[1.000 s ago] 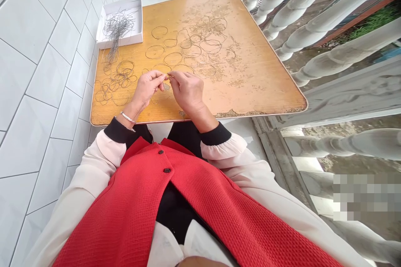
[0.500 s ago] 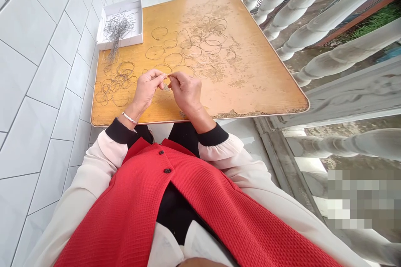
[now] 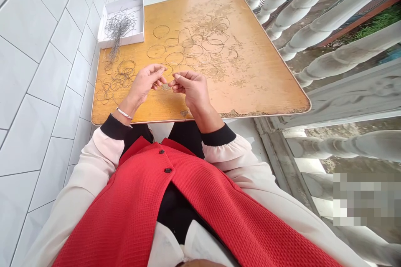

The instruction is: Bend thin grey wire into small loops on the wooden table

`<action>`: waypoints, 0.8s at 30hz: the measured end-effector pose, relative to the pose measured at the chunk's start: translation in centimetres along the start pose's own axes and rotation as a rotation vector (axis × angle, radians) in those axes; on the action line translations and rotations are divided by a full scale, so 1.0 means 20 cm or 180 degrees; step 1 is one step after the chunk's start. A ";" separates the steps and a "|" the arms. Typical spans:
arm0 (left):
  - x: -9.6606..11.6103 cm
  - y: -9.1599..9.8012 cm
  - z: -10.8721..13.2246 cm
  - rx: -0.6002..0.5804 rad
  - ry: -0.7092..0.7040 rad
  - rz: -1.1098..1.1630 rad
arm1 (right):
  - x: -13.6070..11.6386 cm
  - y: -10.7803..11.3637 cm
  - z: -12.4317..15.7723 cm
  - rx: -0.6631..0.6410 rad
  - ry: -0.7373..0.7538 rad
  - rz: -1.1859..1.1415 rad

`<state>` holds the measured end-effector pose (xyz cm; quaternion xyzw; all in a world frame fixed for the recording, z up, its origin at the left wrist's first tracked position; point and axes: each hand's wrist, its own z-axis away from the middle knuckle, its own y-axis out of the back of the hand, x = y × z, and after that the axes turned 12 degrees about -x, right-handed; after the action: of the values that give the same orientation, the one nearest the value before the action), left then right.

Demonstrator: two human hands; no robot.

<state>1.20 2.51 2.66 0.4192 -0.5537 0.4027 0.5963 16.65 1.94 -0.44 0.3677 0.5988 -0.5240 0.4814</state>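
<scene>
My left hand (image 3: 146, 81) is closed in a pinch above the near part of the wooden table (image 3: 260, 87). Facing it, a small gap away, my right hand (image 3: 191, 85) pinches with thumb and forefinger. A thin dark wire seems to run between the fingertips; it is too fine to trace fully. Just beyond the hands lie several loose wire rings (image 3: 174, 59), some overlapping. To the left of my left hand is a tangle of smaller wire loops (image 3: 126, 69).
A white open box (image 3: 131, 41) at the far left corner holds a heap of thin dark wires (image 3: 120, 25), whose ends hang over its near side onto the table. A tiled wall (image 3: 46, 71) runs along the left. White balusters (image 3: 300, 39) stand along the right.
My hands have drawn apart: their fingertips nearly met before, and a gap shows now. The right hand has shifted slightly right and turned. The table's other things lie as before.
</scene>
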 end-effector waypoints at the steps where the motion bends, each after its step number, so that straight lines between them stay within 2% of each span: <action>1: -0.01 0.00 0.01 0.0010 0.0013 0.0036 | 0.01 0.00 0.00 0.0071 0.0012 -0.0051; 7: -0.17 0.01 0.03 0.0247 -0.0241 -0.0014 | 0.04 0.01 0.00 0.0132 -0.0068 -0.0313; 9: -0.23 0.03 0.03 0.0497 -0.0536 -0.0492 | 0.04 0.01 -0.01 0.0134 -0.0165 -0.0475; 11: -0.26 0.04 0.04 0.0879 -0.0964 -0.1282 | 0.04 0.00 -0.01 0.0165 -0.0253 -0.0651; 13: -0.27 0.03 0.07 0.1106 -0.1343 -0.2140 | 0.04 -0.01 -0.01 0.0201 -0.0295 -0.0801; 15: -0.25 0.00 0.09 0.1024 -0.1504 -0.2806 | 0.04 -0.02 0.00 0.0191 -0.0323 -0.0909; 18: -0.24 -0.05 0.09 0.0773 -0.1438 -0.3237 | 0.05 -0.03 0.00 0.0104 -0.0376 -0.0987; 24: -0.27 -0.06 0.05 0.0714 -0.1418 -0.2904 | 0.06 -0.03 0.01 0.0058 -0.0347 -0.0914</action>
<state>1.77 1.11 -2.68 0.7548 -0.3816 0.0596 0.5302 15.76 1.58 -1.43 0.2536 0.6134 -0.6120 0.4300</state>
